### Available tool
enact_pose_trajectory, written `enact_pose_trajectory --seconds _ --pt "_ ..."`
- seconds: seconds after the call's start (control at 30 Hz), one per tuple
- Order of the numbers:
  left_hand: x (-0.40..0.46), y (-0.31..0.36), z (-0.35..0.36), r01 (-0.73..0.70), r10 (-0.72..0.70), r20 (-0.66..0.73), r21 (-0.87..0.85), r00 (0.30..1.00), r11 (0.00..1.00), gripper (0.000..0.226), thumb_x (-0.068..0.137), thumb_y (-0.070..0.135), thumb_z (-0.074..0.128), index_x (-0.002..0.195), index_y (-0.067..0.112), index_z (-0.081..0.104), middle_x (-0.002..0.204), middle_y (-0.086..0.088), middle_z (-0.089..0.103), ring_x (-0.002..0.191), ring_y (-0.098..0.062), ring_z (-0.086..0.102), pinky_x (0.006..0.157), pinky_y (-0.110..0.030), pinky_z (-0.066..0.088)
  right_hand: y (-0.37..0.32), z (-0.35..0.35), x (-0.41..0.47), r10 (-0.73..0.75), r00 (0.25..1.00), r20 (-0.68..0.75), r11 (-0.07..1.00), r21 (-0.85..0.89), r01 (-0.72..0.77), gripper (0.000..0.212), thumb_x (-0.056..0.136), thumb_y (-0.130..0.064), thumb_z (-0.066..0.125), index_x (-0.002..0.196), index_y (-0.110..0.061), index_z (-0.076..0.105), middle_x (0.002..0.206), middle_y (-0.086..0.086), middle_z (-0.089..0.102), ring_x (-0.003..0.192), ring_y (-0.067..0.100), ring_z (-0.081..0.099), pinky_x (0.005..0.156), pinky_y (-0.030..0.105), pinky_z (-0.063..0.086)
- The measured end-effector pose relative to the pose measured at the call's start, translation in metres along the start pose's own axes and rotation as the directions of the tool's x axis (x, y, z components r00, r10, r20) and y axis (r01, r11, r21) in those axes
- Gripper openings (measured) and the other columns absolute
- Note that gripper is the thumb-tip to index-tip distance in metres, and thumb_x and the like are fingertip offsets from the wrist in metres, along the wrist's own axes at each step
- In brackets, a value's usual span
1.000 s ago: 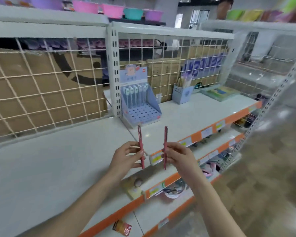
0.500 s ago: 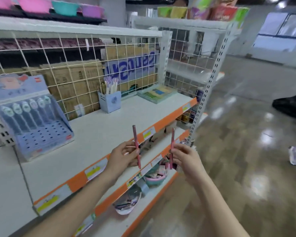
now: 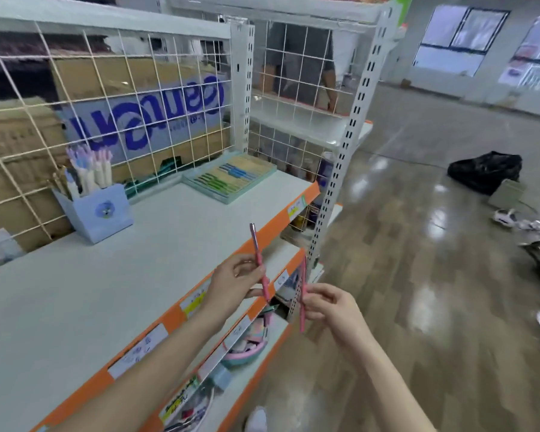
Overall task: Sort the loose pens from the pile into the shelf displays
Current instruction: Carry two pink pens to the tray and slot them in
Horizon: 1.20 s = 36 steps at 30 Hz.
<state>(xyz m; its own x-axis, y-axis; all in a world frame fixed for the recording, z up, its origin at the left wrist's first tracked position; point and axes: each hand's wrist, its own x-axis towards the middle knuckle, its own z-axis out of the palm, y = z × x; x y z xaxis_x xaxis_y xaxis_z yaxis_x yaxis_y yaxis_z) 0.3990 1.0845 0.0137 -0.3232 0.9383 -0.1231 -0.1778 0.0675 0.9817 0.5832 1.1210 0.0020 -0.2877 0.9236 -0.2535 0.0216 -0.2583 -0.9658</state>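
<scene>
Two pink pens stand almost straight up in the air, just past the orange edge of the white shelf (image 3: 169, 244). The left pen (image 3: 260, 263) leans a little toward 11 o'clock. The right pen (image 3: 302, 302) sits lower, at its 4 o'clock. A blue pen holder (image 3: 99, 212) full of pastel pens stands far back at 10 o'clock. A flat tray of pens (image 3: 231, 177) lies at 12 o'clock.

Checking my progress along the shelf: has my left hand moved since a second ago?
Yes. The left hand has travelled right along the shelf, now past the blue pen cup.
</scene>
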Motion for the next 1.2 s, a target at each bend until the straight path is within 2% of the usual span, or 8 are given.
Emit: enact_pose_trajectory --seconds 0.23,0.37,0.5,0.63,0.73,0.87,1.1,1.2 --pt "0.12 0.033 0.01 -0.063 0.058 -0.091 -0.06 0.994 0.996 0.011 0.088 -0.003 0.058 0.095 0.005 0.059 0.088 -0.011 0.058 0.066 -0.019 0.065 0.057 -0.025 0.057 -0.062 0.005 0.148 -0.008 0.997 0.07 0.988 -0.152 0.019 0.015 0.085 0.004 0.058 0.096 -0.004 0.065 0.076 0.006 0.069 0.061 0.009 0.061 0.059 0.021 0.051" --pt "0.172 0.039 0.006 -0.069 0.064 -0.143 -0.03 0.988 0.997 0.011 0.087 -0.002 0.059 0.093 0.006 0.059 0.082 -0.008 0.057 0.066 -0.017 0.065 0.06 -0.023 0.057 -0.079 0.017 0.209 -0.013 0.997 0.076 0.994 -0.111 0.021 0.016 0.086 0.004 0.058 0.101 -0.002 0.063 0.075 0.006 0.067 0.058 0.008 0.062 0.061 0.021 0.053" --pt "0.208 0.036 0.004 -0.054 0.057 -0.193 0.024 0.98 0.998 0.01 0.087 0.002 0.061 0.09 0.011 0.061 0.081 -0.004 0.061 0.066 -0.008 0.064 0.062 -0.02 0.056 -0.079 0.023 0.248 0.032 0.993 0.111 0.992 -0.122 -0.018 0.018 0.085 0.007 0.057 0.103 0.005 0.061 0.071 0.006 0.068 0.056 0.015 0.059 0.07 0.038 0.053" --pt "0.238 0.034 0.002 -0.042 0.048 -0.251 0.028 0.967 0.999 0.012 0.086 0.0 0.062 0.092 0.009 0.06 0.081 -0.006 0.062 0.059 0.001 0.062 0.058 -0.016 0.054 -0.091 0.025 0.291 0.025 0.99 0.141 0.984 -0.177 0.0 0.016 0.084 0.005 0.059 0.099 -0.001 0.064 0.07 0.003 0.07 0.053 0.013 0.059 0.053 0.024 0.047" --pt "0.259 0.038 0.001 -0.053 0.063 -0.285 0.043 0.957 0.998 0.013 0.085 -0.002 0.062 0.096 0.004 0.059 0.079 -0.008 0.061 0.058 0.002 0.062 0.057 -0.015 0.053 -0.109 0.03 0.328 -0.031 0.984 0.177 0.983 -0.171 0.061 0.013 0.084 0.005 0.06 0.09 -0.005 0.066 0.074 0.008 0.068 0.058 0.015 0.06 0.055 0.022 0.049" --pt "0.286 0.045 0.004 -0.074 0.097 -0.339 0.078 0.936 0.994 0.019 0.084 -0.002 0.063 0.102 -0.002 0.059 0.077 -0.006 0.061 0.06 0.002 0.062 0.06 -0.017 0.054 -0.134 0.037 0.382 -0.103 0.959 0.263 0.957 -0.236 0.168 0.018 0.083 0.009 0.058 0.095 -0.001 0.066 0.072 0.008 0.064 0.057 0.009 0.06 0.058 0.019 0.051" --pt "0.336 0.045 0.025 -0.041 0.058 -0.506 0.046 0.86 0.998 0.013 0.083 -0.001 0.065 0.087 0.011 0.06 0.067 0.003 0.063 0.06 -0.009 0.063 0.059 -0.021 0.057 -0.155 0.054 0.476 -0.098 0.907 0.41 0.916 -0.318 0.243 0.017 0.081 0.01 0.06 0.096 0.006 0.065 0.066 0.006 0.062 0.048 0.001 0.057 0.054 0.014 0.048" --pt "0.359 0.042 0.032 -0.008 0.048 -0.548 0.074 0.835 0.997 0.014 0.084 -0.001 0.064 0.087 0.013 0.06 0.07 -0.001 0.06 0.056 -0.005 0.063 0.056 -0.019 0.055 -0.153 0.065 0.507 -0.076 0.879 0.47 0.889 -0.367 0.273 0.018 0.08 0.01 0.062 0.097 0.006 0.066 0.068 0.003 0.062 0.05 -0.003 0.056 0.058 0.009 0.046"
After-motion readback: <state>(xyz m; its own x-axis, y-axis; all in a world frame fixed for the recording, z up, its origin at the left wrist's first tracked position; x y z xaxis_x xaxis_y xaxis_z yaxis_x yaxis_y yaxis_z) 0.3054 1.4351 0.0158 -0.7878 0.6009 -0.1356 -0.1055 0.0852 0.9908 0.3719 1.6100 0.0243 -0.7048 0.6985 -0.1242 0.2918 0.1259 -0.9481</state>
